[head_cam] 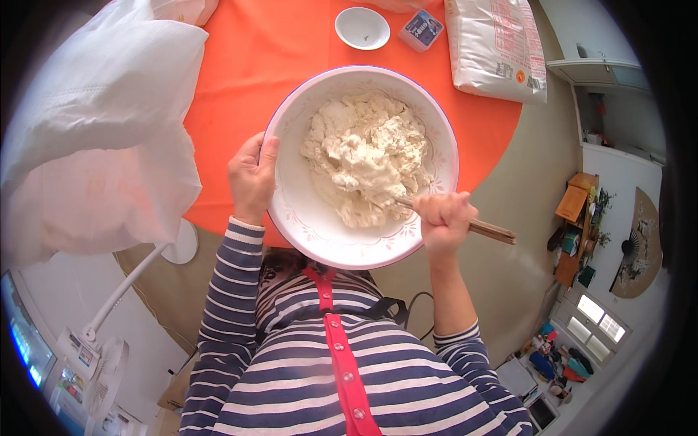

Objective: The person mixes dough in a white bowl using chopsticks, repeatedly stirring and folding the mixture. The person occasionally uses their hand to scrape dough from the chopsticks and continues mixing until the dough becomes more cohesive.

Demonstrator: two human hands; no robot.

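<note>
A wide white enamel basin (294, 218) with a blue rim and a pink leaf pattern sits at the near edge of the table in front of me. Shaggy, floury dough (365, 158) fills its middle. My left hand (253, 177) grips the basin's left rim, thumb on the inside and fingers outside. In my right hand (444, 220), over the basin's lower right rim, is a bundle of wooden chopsticks (493, 231). Their lower ends reach into the dough, where the tips are hidden. The handle ends stick out to the right past my fist.
An orange cloth (234, 92) covers the round table. Beyond the basin stand a small white bowl (362, 28), a clear plastic box with a printed label (421, 31) and a large printed flour sack (493, 49). White plastic bags (103, 125) bulge at the left, above a white standing fan (106, 370).
</note>
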